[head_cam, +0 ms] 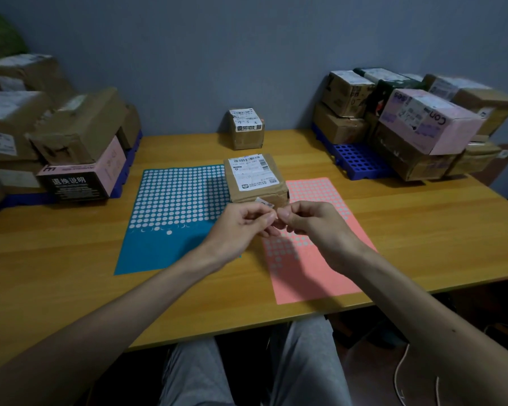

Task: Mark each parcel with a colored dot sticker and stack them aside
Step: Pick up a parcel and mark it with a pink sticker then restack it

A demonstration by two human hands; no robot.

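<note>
A: Hands?
B: Left hand and right hand meet fingertip to fingertip, fingers curled. Can't tell what they pinch, if anything.
A: Parcel?
B: Parcel on table, just behind the hands, overlapping blue sheet and pink sheet.

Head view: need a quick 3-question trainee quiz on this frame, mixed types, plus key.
1. True or false: the blue sheet lies right of the pink sheet.
2. Relative to the near parcel, where are the left hand and right hand? A) gripping it B) fingertips meeting just in front of it C) flat on the sheets
3. How many single parcels stand on the table between the left stack and right stack?
Key: 1 false; 2 B (anything pinched is too small to see); 3 two, the near parcel and the far parcel.
</note>
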